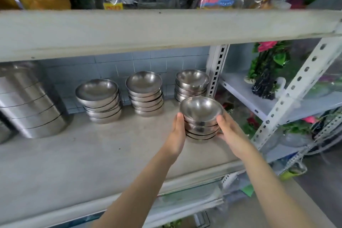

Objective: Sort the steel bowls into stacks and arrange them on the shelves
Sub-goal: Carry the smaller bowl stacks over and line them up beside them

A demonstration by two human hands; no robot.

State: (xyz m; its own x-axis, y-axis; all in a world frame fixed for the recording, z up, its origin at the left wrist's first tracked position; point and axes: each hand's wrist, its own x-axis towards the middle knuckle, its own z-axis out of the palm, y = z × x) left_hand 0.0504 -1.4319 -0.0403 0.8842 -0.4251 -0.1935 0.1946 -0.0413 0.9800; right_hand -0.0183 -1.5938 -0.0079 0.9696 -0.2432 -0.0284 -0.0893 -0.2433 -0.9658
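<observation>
Both hands clamp one bowl stack [201,119] from either side: left hand [178,133], right hand [228,131]. Stack sits at right front of shelf [92,153]; three more stacks [145,93] line the back wall, tins [31,102] far left

— Where's the front stack of bowls [201,119]?
— On the shelf [92,155], left hand [178,134] and right hand [228,130] clasping its sides (base probably touching).
— Behind it?
— Three stacks [144,93] along the wall.
</observation>
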